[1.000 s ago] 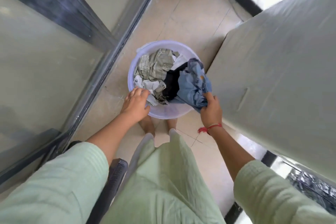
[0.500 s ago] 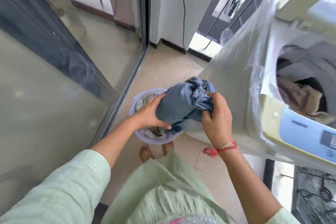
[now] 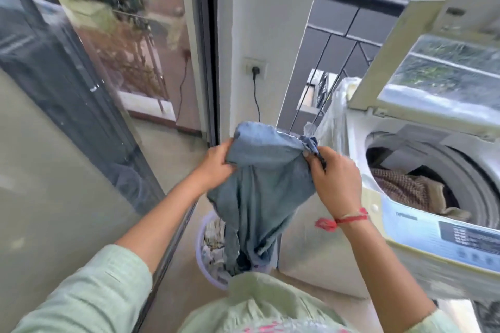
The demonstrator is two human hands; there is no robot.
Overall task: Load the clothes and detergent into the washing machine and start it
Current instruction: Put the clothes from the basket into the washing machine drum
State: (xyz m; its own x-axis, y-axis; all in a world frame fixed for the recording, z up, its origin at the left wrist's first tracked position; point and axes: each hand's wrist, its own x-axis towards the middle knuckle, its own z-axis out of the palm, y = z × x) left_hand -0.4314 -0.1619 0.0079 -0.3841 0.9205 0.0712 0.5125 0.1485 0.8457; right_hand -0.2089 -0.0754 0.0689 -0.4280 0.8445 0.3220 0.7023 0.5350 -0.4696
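The left hand (image 3: 213, 167) is curled on the upper left edge of a blue garment (image 3: 265, 178), its fingers tucked into the cloth. The right hand (image 3: 335, 181) pinches a bunched corner of the same garment at its upper right, thumb and fingers closed on the fabric. A red thread (image 3: 343, 219) is tied round that wrist. Held up between the 2 hands, the garment hangs in a long fold. Its tail reaches down to the mouth of the lavender basket (image 3: 200, 251) on the floor, where more clothes (image 3: 213, 235) lie.

Just to the right stands the washing machine (image 3: 311, 251), a top loader with its lid (image 3: 443, 67) raised. Its drum (image 3: 460, 178) is open, with a brown knitted piece (image 3: 405, 186) already inside. The control panel (image 3: 460, 240) runs along the near edge. On the wall behind, a plug sits in a socket (image 3: 255, 69). No detergent shows anywhere.

The step in hand looks like loading clothes, early on: 1 piece is in the drum, 1 is in the hands, and the basket is far from empty. The next move probably calls for swinging the garment right and lifting it high enough that the hanging tail clears both the basket and the machine's front edge. Both grips would then let go over the drum. Detergent and the start button come later.
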